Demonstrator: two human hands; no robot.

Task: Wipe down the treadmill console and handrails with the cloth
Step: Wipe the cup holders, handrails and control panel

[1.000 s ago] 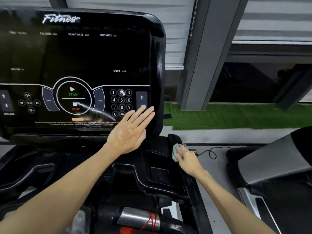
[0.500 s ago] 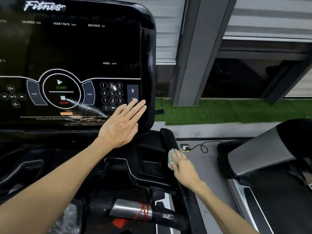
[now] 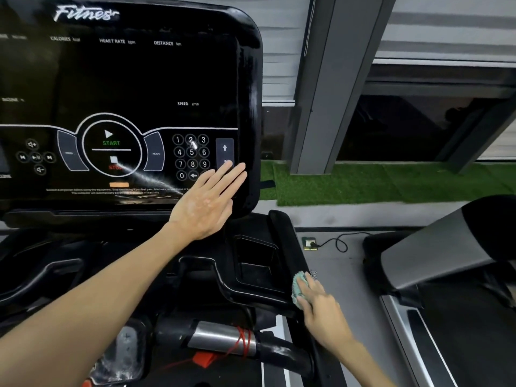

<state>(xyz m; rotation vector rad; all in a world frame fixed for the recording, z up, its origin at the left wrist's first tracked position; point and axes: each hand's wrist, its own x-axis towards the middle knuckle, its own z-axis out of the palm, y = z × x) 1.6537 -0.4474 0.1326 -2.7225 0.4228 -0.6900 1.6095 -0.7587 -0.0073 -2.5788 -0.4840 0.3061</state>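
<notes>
Diagonally handrail (image 3: 282,229) runs near-far; right hand (image 3: 322,312) holds cloth (image 3: 297,289).

A black cord (image 3: 339,244) runs from a small socket (image 3: 310,243) on the grey floor (image 3: 349,289), near green grass (image 3: 363,182) and another treadmill (image 3: 435,252).

left hand (image 3: 205,203) flat on console (image 3: 139,79) | right hand (image 3: 321,305) presses cloth (image 3: 298,287) on handrail (image 3: 287,238)

Grey floor (image 3: 349,289) on the right w/ a small socket box (image 3: 310,243) + black cable (image 3: 339,243) on it — green turf strip (image 3: 363,182) at the far side.
</notes>
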